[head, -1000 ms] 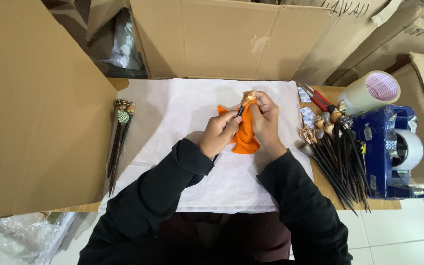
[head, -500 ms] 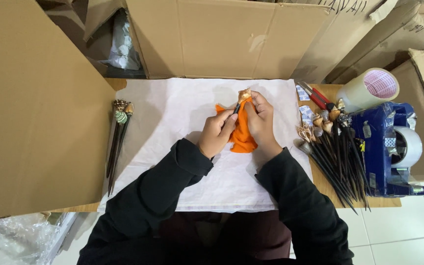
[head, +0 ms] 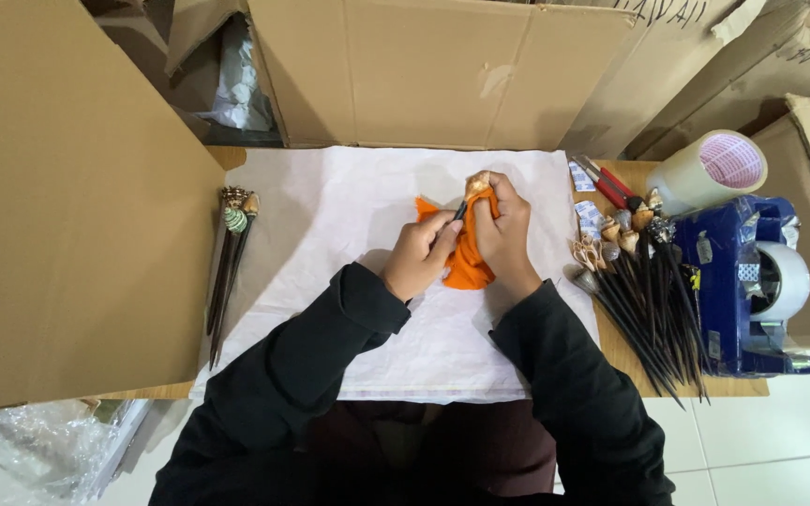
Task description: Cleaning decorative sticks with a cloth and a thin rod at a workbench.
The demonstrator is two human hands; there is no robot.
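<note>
At centre frame, the right hand (head: 506, 234) is clenched around an orange cloth (head: 466, 258), with a shell-tipped dark stick (head: 473, 187) wrapped in it, the shell showing above the fingers. Just left, the left hand (head: 419, 258) pinches the stick's shaft, fingers closed on it. Both hands rest over a white sheet (head: 349, 201) covering the table. At right lies a fanned pile of similar shell-topped sticks (head: 644, 286), beside a blue tape dispenser (head: 742, 281) and a tape roll (head: 710, 169). At left, a small bundle of sticks (head: 227, 267) lies beside a cardboard box (head: 67, 206).
</note>
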